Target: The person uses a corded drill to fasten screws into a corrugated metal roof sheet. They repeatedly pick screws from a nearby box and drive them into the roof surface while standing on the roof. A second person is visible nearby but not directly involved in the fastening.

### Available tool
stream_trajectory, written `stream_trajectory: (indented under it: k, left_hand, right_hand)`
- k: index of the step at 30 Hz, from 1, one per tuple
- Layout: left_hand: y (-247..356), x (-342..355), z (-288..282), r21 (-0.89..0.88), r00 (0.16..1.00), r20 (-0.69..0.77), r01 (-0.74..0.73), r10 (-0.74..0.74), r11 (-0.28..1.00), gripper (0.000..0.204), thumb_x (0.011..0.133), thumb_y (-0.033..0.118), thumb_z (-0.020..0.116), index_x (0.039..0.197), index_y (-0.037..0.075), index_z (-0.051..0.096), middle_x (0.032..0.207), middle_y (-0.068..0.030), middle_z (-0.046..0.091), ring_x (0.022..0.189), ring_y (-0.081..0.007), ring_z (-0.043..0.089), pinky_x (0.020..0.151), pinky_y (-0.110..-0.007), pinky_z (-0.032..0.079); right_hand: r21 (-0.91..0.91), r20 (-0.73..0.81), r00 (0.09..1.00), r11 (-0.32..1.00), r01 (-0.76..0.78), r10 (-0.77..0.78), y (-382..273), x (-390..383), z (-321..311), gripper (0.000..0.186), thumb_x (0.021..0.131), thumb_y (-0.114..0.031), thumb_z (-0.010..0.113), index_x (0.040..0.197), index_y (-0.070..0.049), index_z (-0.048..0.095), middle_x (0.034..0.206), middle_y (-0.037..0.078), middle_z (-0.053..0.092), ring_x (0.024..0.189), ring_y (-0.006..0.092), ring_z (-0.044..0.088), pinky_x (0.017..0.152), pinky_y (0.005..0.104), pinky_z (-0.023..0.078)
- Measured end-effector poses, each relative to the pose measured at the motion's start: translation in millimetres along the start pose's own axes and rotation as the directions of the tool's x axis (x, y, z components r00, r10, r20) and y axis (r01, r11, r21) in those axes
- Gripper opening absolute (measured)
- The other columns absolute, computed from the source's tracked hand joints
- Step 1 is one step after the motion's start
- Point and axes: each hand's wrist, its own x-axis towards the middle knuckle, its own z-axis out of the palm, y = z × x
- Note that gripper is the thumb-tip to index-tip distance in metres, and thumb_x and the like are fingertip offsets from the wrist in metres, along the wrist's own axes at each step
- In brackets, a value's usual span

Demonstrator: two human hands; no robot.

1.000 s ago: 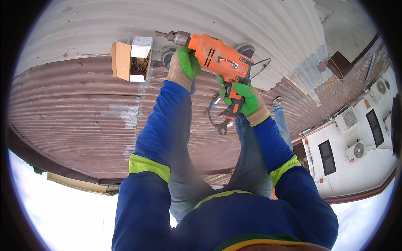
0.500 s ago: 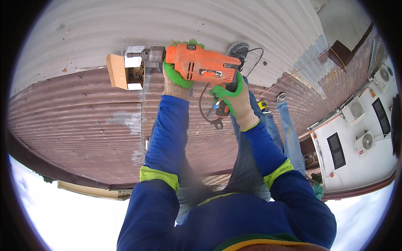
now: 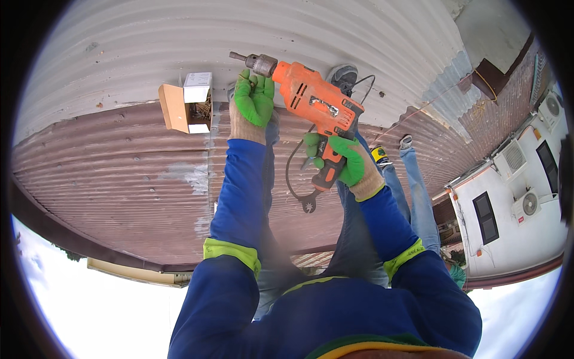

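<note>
An orange corded power drill (image 3: pixel 323 99) points up and to the left, with a metal chuck (image 3: pixel 262 64) and a socket-like bit at its tip. My right hand (image 3: pixel 350 158), in a green-and-beige work glove, is wrapped around its handle. Just below the chuck is my left hand (image 3: pixel 254 105), gloved the same way, with its palm turned up and fingers curled. Something small and brownish shows at those fingertips, too small to name. To the left of that hand lies an open cardboard box (image 3: pixel 172 107) with thin brass-coloured fasteners (image 3: pixel 202 110) in it.
I am over a corrugated metal roof (image 3: pixel 119 173), brown nearer me and grey farther off. The drill's black cord (image 3: pixel 288 170) loops beside its handle. Another person's jeans-clad leg (image 3: pixel 418 191) is at the right. A white wall with air conditioners (image 3: pixel 527 204) stands beyond.
My left hand has let go of the drill's body and sits below the chuck. The drill has tilted, its rear dropping right, and my right hand has moved down around the handle.
</note>
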Motion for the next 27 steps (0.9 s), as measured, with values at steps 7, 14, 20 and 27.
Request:
stream_trajectory:
  k: [7, 14, 20, 27]
  left_hand:
    - [22.2, 6.3, 4.2, 0.045, 0.981, 0.179, -0.08, 0.07, 0.996, 0.013, 0.111, 0.014, 0.057, 0.115, 0.002, 0.058, 0.117, -0.0104, 0.064, 0.132, -0.037, 0.062, 0.115, -0.059, 0.054]
    - [13.9, 1.4, 11.5, 0.131, 0.995, 0.051, -0.088, 0.082, 0.987, 0.021, 0.111, 0.017, 0.059, 0.12, -0.002, 0.058, 0.123, -0.0151, 0.066, 0.124, -0.0376, 0.067, 0.103, -0.055, 0.063]
    - [16.1, 5.0, 8.7, 0.206, 0.997, -0.037, -0.052, 0.061, 0.977, 0.027, 0.109, 0.016, 0.06, 0.125, -0.005, 0.06, 0.125, -0.0189, 0.068, 0.115, -0.0354, 0.07, 0.1, -0.05, 0.064]
    - [18.2, -2.1, 7.6, 0.315, 0.996, -0.069, -0.038, 0.063, 0.948, 0.031, 0.107, 0.017, 0.056, 0.126, -0.008, 0.061, 0.122, -0.0206, 0.07, 0.107, -0.0341, 0.072, 0.098, -0.048, 0.062]
  right_hand:
    - [-0.269, -0.235, 0.97, 0.963, -0.007, -0.059, -4.2, -44.7, -8.7, 0.052, 0.098, -0.012, 0.072, 0.147, -0.001, 0.058, 0.123, 0.019, 0.075, 0.103, 0.0273, 0.076, 0.077, 0.0351, 0.064]
    - [-0.305, -0.158, 0.987, 0.952, -0.024, -0.025, -4.9, -37.4, -4.5, 0.041, 0.089, -0.003, 0.073, 0.129, 0.0, 0.069, 0.111, 0.012, 0.077, 0.092, 0.0194, 0.074, 0.076, 0.0305, 0.059]
    - [-0.519, -0.222, 0.973, 0.852, -0.062, -0.065, -2.6, -36.3, 3.3, 0.047, 0.089, -0.005, 0.078, 0.134, -0.001, 0.068, 0.114, 0.013, 0.078, 0.095, 0.0197, 0.076, 0.074, 0.031, 0.062]
    - [-0.728, -0.223, 0.967, 0.681, -0.083, -0.12, -4.8, -44.9, 9.0, 0.057, 0.087, -0.014, 0.088, 0.138, -0.004, 0.064, 0.114, 0.005, 0.076, 0.1, 0.0124, 0.071, 0.085, 0.0302, 0.058]
